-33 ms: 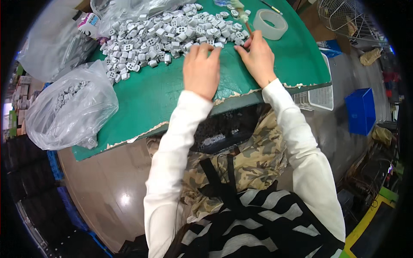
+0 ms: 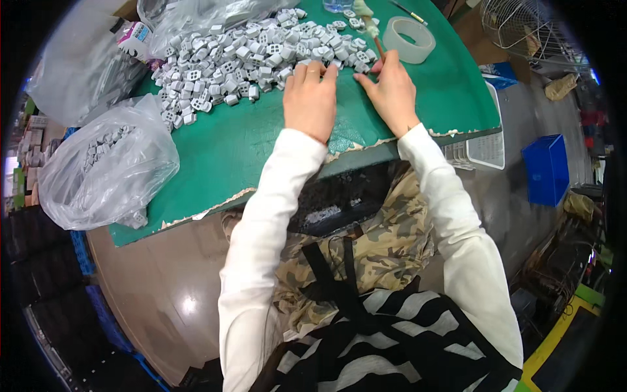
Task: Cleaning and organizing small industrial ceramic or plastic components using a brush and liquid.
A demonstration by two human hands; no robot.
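My left hand [image 2: 309, 101] is at the near edge of a pile of small grey plastic pieces [image 2: 248, 59], its fingers curled down. One such piece [image 2: 336, 64] shows at its fingertips, mostly hidden by them. To its right, my right hand [image 2: 393, 91] is closed around a thin brown-handled brush [image 2: 379, 47]. The brush's pale, ragged head points away from me, beyond the fingers. A roll of clear tape [image 2: 409, 40] lies just right of the brush.
The green tabletop [image 2: 215, 157] has a chipped front edge. Clear bags [image 2: 111, 170] of grey pieces sit left. A clear container [image 2: 337, 5] and a thin pen-like tool [image 2: 409, 12] are at the back. Beyond the table are a white basket [image 2: 488, 147] and blue bin [image 2: 546, 170].
My left hand has shifted slightly right, with the small piece at its fingertips. My right hand and the brush are nearly unchanged.
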